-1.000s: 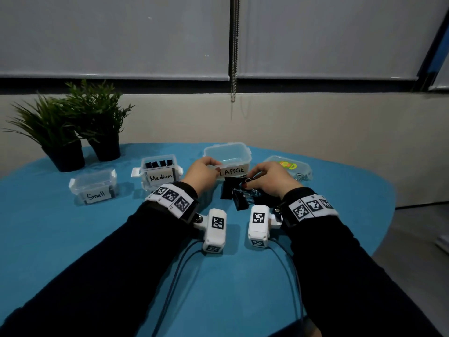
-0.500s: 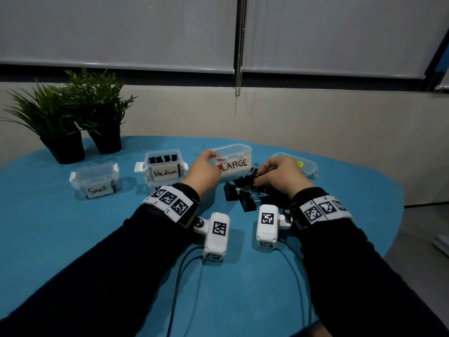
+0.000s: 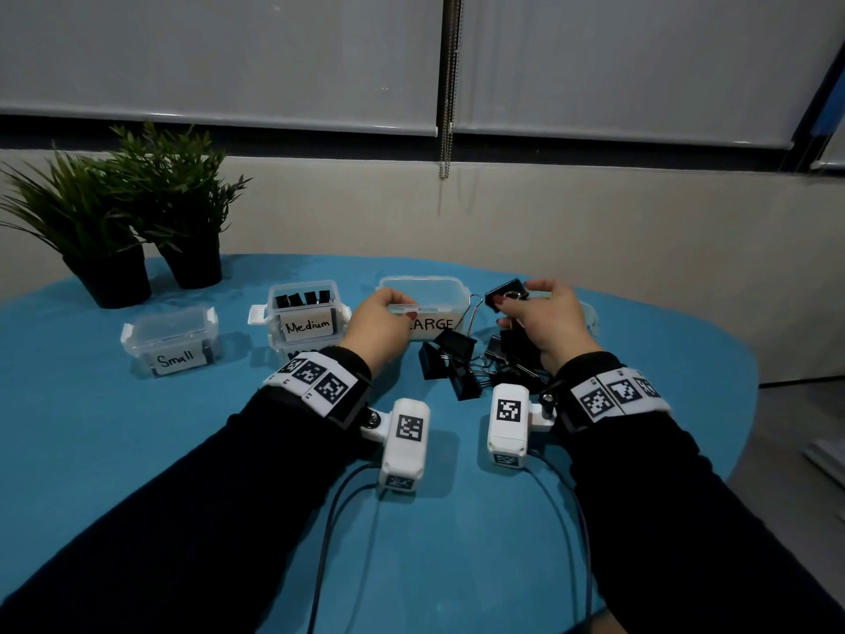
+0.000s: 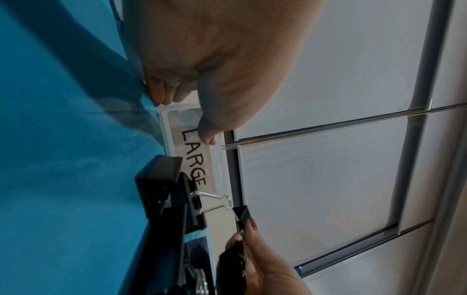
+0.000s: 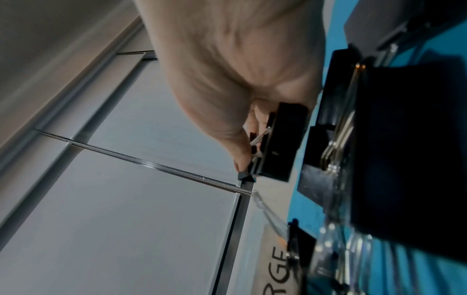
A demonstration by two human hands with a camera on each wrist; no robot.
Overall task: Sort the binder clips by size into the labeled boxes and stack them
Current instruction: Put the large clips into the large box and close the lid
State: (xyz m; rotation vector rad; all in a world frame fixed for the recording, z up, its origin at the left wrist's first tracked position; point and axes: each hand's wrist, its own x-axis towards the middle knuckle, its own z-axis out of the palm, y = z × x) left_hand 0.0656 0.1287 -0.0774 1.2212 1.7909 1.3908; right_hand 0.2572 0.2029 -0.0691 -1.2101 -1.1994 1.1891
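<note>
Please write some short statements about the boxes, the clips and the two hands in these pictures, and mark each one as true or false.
1. The right hand holds a black binder clip above the table. True.
2. The left hand rests on the Small box. False: it holds the LARGE box.
3. The Medium box has black clips in it. True.
4. All clips are already sorted. False: a pile of clips lies loose on the table.
5. Two potted plants stand at the far left. True.

Head looks down; wrists close.
</note>
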